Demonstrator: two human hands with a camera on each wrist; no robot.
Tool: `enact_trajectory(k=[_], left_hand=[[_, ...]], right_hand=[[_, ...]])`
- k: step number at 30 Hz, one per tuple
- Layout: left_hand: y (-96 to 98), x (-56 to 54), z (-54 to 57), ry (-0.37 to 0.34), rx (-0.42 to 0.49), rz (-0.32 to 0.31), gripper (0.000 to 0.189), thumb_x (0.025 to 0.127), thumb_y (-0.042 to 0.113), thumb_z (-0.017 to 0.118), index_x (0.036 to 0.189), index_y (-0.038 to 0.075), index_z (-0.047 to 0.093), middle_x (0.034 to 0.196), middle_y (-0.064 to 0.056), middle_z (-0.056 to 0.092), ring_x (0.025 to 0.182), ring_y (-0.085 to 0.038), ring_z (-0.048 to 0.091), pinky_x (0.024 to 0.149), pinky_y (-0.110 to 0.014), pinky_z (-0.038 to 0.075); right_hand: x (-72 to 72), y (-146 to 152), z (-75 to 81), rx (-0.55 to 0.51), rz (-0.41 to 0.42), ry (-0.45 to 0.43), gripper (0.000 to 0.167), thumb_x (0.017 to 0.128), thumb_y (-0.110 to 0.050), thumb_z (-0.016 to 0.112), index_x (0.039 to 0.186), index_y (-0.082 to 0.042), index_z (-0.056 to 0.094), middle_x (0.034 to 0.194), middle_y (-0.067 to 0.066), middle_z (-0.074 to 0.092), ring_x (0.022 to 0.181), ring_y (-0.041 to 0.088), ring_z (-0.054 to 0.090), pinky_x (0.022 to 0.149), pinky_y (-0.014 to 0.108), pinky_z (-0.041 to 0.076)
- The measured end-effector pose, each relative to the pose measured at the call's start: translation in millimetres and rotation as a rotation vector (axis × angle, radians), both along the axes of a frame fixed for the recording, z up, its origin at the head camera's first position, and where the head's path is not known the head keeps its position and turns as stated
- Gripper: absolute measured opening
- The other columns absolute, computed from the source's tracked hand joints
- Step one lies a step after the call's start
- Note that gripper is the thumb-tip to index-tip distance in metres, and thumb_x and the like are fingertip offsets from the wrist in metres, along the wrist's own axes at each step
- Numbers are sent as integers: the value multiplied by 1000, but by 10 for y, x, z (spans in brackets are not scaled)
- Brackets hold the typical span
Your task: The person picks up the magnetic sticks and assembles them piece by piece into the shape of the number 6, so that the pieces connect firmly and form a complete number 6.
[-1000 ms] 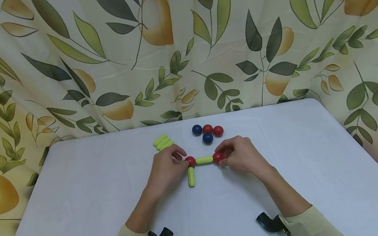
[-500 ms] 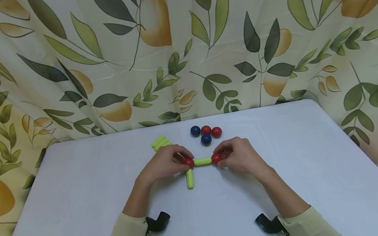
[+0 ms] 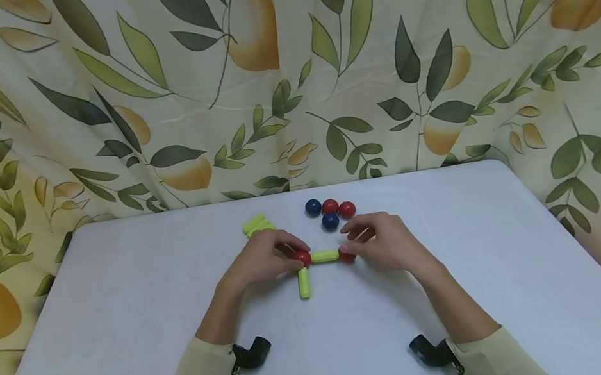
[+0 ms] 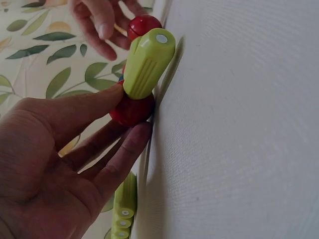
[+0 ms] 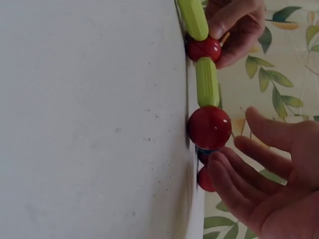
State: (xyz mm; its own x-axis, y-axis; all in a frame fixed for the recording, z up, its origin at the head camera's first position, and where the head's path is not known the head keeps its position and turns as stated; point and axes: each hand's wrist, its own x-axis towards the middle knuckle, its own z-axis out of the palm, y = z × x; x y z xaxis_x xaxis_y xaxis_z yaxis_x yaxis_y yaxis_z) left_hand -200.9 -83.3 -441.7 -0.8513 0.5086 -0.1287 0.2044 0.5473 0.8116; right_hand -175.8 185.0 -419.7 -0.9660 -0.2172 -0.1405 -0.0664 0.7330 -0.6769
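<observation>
Two red balls are joined by a lime-green stick (image 3: 324,256), and a second green stick (image 3: 304,284) points from the left ball toward the person. My left hand (image 3: 261,258) pinches the left red ball (image 4: 132,110) between thumb and fingers, low at the white tabletop. Beside the right red ball (image 5: 209,127) is my right hand (image 5: 269,172), its thumb and fingers spread apart and holding nothing. From the head view, the right fingertips partly cover that ball. A pale end disc shows on the near stick in the left wrist view.
Several loose green sticks (image 3: 257,224) lie behind the left hand, partly hidden by it. A small cluster of blue balls (image 3: 313,207) and red balls (image 3: 347,209) sits near the table's far edge. A patterned curtain (image 3: 285,86) hangs behind the white table (image 3: 146,288).
The right hand has let go of the right red ball and drawn slightly away. The left hand has changed its angle, its wrist moving farther forward, still pinching the left ball.
</observation>
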Motion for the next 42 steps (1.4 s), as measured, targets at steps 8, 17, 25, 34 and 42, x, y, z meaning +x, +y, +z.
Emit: enact_trajectory(k=[8,17,25,34,42], left_hand=[[30,5,-25,-13,18,-6,24,89,11,83,112,18,81,106,4,76,97,-12,68,90,-30,56],[46,17,-45,-24,25,-3,24,88,11,83,111,18,82,105,4,76,98,-13,68,91,-31,55],[17,8,-26,-27,30,11,24,87,11,84,110,18,82,106,4,77,99,-13,68,91,-32,55],[0,3,-34,-21,24,17,24,88,11,83,110,19,82,105,4,76,98,-12,67,91,-31,55],[9,10,-39,-25,14,25,23,88,13,83,110,19,82,105,4,76,99,-13,67,90,-31,55]], right_hand=[[-160,-66,20,-21,-69,64,35,93,-19,79,126,-10,73,112,12,74,99,28,71,81,36,61],[-271,-124,-28,39,-68,29,40,93,-19,79,131,-11,70,115,15,72,103,31,70,85,39,61],[-305,-198,-24,42,-34,43,31,92,-17,79,122,-12,75,114,13,74,102,28,70,84,37,61],[-357,-286,-13,42,1,66,18,89,-10,82,105,-9,74,93,9,67,85,23,57,68,29,50],[-393,-301,-21,63,34,62,22,89,-8,80,110,-8,75,98,9,70,89,24,59,73,30,52]])
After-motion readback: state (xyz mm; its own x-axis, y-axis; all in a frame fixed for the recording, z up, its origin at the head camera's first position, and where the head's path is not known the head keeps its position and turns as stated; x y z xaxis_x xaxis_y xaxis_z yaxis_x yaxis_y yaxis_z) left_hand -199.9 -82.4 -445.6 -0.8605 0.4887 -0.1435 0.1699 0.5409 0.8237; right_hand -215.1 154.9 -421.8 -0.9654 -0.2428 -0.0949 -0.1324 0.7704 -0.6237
